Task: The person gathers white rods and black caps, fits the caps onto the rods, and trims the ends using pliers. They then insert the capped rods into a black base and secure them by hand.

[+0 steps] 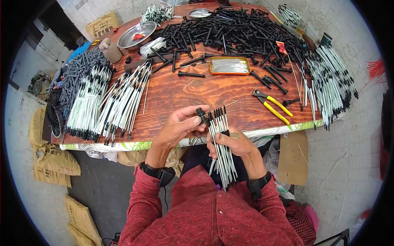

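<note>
Just beyond the table's front edge, my left hand [179, 126] pinches a short black plastic tube piece [200, 112] with a wider end between thumb and fingers. Beside it, my right hand [234, 142] is closed around a bundle of thin white rods with black tips [224, 163]. The bundle slants down toward my lap, its upper tips close to the left fingertips. A fine wire or thin strip seems to run from near the left fingers over the rod tips; its exact hold is hard to make out.
Yellow-handled pliers [274, 105] lie right of my hands. Further back are a tin of thin metal pins [230, 65], a heap of black tube pieces [242, 28] and a metal bowl [130, 40]. White rods [87, 100] lie stacked left, with more rods [330, 86] at right.
</note>
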Demonstrator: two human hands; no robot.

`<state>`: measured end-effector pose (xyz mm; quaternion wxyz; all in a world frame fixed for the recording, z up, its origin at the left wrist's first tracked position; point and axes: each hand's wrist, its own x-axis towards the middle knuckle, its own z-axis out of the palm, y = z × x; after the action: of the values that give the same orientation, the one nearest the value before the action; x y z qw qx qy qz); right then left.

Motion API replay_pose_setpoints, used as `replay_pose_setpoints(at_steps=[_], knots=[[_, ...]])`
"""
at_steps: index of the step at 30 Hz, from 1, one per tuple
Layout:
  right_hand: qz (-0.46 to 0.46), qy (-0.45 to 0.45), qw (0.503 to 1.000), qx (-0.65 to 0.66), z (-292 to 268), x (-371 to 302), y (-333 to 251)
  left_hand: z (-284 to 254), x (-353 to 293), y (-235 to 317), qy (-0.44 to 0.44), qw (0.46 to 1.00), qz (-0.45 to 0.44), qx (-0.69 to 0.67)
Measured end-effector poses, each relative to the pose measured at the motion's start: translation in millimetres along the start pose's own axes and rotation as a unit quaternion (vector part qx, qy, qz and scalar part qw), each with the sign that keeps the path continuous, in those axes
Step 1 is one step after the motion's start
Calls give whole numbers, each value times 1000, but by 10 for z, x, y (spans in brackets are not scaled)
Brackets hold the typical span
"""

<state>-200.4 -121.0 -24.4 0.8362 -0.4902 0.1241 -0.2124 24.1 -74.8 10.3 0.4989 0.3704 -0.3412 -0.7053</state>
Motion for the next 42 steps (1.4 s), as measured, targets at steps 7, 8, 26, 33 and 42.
replay_pose_setpoints(at_steps=[7, 8, 26, 33, 42], knots=[[-17, -10, 999, -33, 77, 54, -61, 14, -3, 10, 25, 996, 81, -9], [-19, -6, 999, -40, 94, 63, -70, 33, -9, 16, 44, 995, 88, -28], [-16, 37, 997, -71, 230, 151, -158, 98, -96, -108, 71, 981, 164, -77], [-24, 39, 997, -64, 253, 166, -181, 245, -115, -71, 76, 977, 192, -58], [-27, 33, 997, -65, 267, 188, -173, 356, -120, -59, 134, 970, 203, -19]])
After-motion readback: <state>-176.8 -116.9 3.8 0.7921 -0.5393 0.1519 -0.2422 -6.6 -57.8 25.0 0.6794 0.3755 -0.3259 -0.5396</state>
